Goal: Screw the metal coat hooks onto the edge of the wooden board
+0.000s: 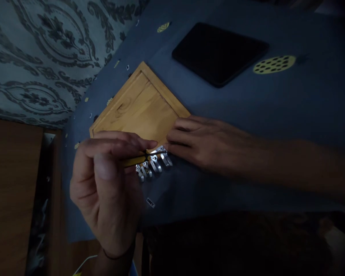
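My left hand (106, 184) is closed around a slim screwdriver-like tool (132, 160) with a yellow and black handle. The tool's thin tip points right, at a row of several silver metal clamps (155, 163) with small screws. These clamps sit along the near edge of a wooden board (143, 107), their curved ends facing me. My right hand (195, 142) reaches in from the right with its fingers bent together over the board's right corner. Its lowest fingertip touches the rightmost clamp; the thumb is hidden, so what it grips cannot be made out.
A dark flat tablet-like object (218, 53) lies farther back on the blue tablecloth (232, 99), which is printed with pineapples. Patterned wallpaper (46, 50) rises at the left, above a brown wooden panel (11, 191). The light is dim.
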